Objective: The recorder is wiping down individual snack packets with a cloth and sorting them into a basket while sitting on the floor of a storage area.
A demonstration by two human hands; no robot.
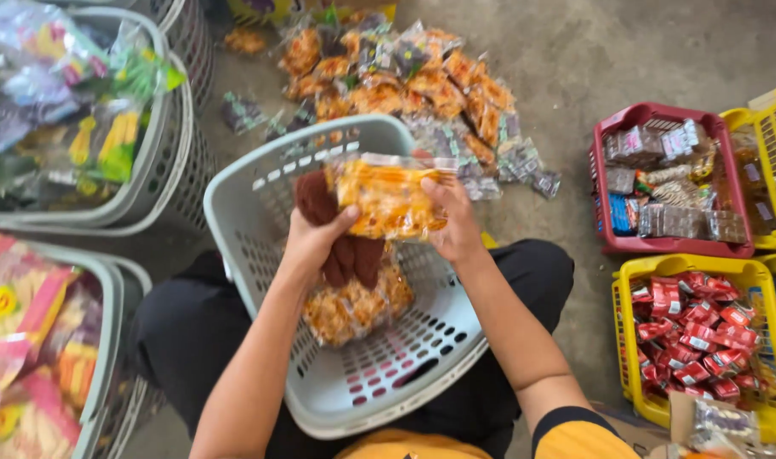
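Orange snack packets (443, 89) beyond grey basket (260, 204)

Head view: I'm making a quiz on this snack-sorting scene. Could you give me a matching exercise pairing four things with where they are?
Things:
1. orange snack packet
2. grey basket
3. red wrapped sweets
4. loose packet pile

Places:
A. inside a yellow crate
B. on the concrete floor beyond the basket
C. held between the left hand and right hand
D. on the person's lap

Pairs: 1-C, 2-D, 3-A, 4-B
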